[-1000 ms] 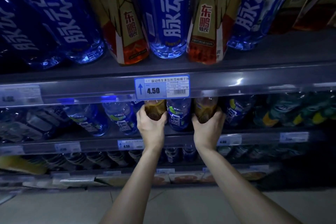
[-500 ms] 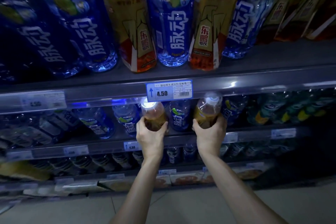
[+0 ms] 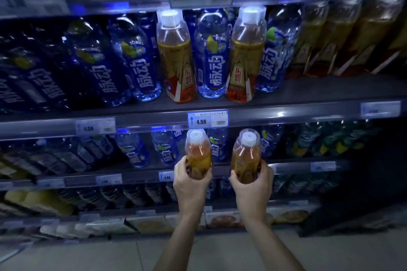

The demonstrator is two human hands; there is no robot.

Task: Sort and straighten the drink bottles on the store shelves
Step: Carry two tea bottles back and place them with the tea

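Note:
My left hand [image 3: 191,185] grips an amber drink bottle [image 3: 198,153] with a white cap, held in front of the lower shelf. My right hand [image 3: 253,189] grips a second amber bottle [image 3: 245,156] the same way, to the right of the first. Both bottles are out in front of the shelf edge [image 3: 290,166]. On the shelf above, two more gold-labelled amber bottles [image 3: 176,59] [image 3: 245,59] stand mixed among blue bottles [image 3: 210,59].
Blue bottles [image 3: 132,152] fill the lower shelf to the left, and green-labelled bottles [image 3: 326,141] stand to the right. Amber bottles [image 3: 339,39] line the upper shelf's right end. Price tags, one reading 4.50 [image 3: 207,119], hang on the shelf rails. Packaged goods lie on the bottom shelf.
Both hands have pulled their amber bottles out from the lower shelf toward me. The camera has tilted up, so the upper shelf's bottle tops and the 3.30 tag show.

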